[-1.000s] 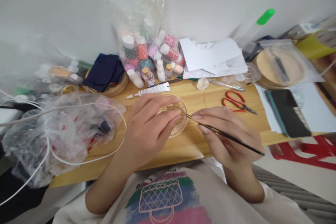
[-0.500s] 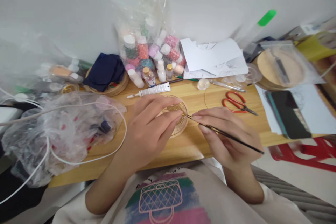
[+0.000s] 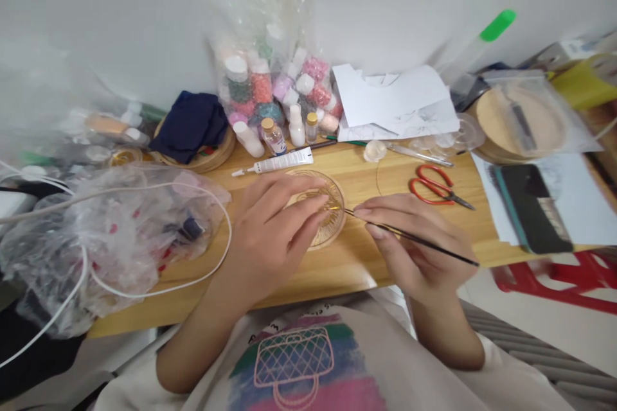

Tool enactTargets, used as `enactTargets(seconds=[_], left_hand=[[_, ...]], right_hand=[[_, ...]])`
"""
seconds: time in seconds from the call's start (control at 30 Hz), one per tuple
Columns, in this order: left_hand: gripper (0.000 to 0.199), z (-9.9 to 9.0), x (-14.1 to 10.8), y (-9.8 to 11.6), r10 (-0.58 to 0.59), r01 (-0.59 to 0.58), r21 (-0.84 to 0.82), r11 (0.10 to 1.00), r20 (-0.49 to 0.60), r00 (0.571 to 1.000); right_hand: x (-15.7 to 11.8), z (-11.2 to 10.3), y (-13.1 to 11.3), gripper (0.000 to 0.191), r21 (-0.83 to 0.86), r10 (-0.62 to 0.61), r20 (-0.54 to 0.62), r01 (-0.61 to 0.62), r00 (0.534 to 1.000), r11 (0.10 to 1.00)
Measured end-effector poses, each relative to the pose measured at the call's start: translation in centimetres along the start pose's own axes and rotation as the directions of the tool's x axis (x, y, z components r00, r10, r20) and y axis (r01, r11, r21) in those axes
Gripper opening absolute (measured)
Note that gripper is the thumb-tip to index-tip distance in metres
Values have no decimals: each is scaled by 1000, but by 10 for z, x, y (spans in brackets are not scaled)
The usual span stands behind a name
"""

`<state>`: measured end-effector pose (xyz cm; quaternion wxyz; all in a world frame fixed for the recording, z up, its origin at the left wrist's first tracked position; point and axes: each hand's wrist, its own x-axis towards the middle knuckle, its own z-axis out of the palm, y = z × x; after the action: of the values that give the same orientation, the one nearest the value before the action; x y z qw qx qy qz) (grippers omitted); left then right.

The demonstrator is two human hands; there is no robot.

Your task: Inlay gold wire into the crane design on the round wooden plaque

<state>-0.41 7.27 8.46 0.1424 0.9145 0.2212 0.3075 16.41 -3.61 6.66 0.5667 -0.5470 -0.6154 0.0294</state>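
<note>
Two hands work at a round clear dish near the wooden table's front edge.
The right hand pinches a thin black brush, tip at the round clear ribbed dish; the left hand lies spread flat on the dish. Beyond, red-handled scissors lie on the light wooden table.

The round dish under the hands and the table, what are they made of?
The round dish looks like clear plastic or glass, glossy: the wood shows through it and its ribbed pattern glints gold. Which of the two, I cannot tell. The table looks like pale wood or wood-look laminate, smooth and matte, with straight grain lines.
</note>
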Motion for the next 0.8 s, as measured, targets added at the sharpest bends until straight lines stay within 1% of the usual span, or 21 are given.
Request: enactTargets(seconds=[0.07,0.13,0.17,0.23,0.3,0.37,0.5,0.6,0.7,0.8], left_hand=[[19,9,-13,-7,-59,62,56,997,-42,997],[31,21,-31,-14,-146,152,174,973,-45,988],[35,27,-42,-17,-191,186,227,956,1,982],[37,39,-62,-23,-249,208,304,930,101,963],[39,48,-77,-27,-260,206,320,925,135,956],[40,51,-85,-30,-251,189,331,924,154,956],[40,48,-84,-32,-230,157,346,925,182,956],[37,46,-74,-27,-200,132,334,933,179,963],[34,52,-61,-18,-149,91,287,954,186,971],[32,62,-51,-12,-81,29,226,974,225,971]], right_hand=[[-3,-3,7,33,-8,6,14,-5,1000,1000],[-7,-7,17,34,-29,15,38,-14,999,999],[-10,-9,23,34,-42,25,54,-23,998,999],[-14,-13,35,33,-65,49,85,-44,995,997],[-17,-15,46,31,-89,67,117,-57,991,994],[-20,-16,56,28,-108,63,155,-47,986,993],[-24,-14,70,23,-138,35,246,0,969,990],[-27,-12,74,19,-153,31,269,11,963,988],[-30,-11,73,16,-155,75,275,-32,958,987],[-33,-10,71,16,-152,140,288,-99,947,983]])
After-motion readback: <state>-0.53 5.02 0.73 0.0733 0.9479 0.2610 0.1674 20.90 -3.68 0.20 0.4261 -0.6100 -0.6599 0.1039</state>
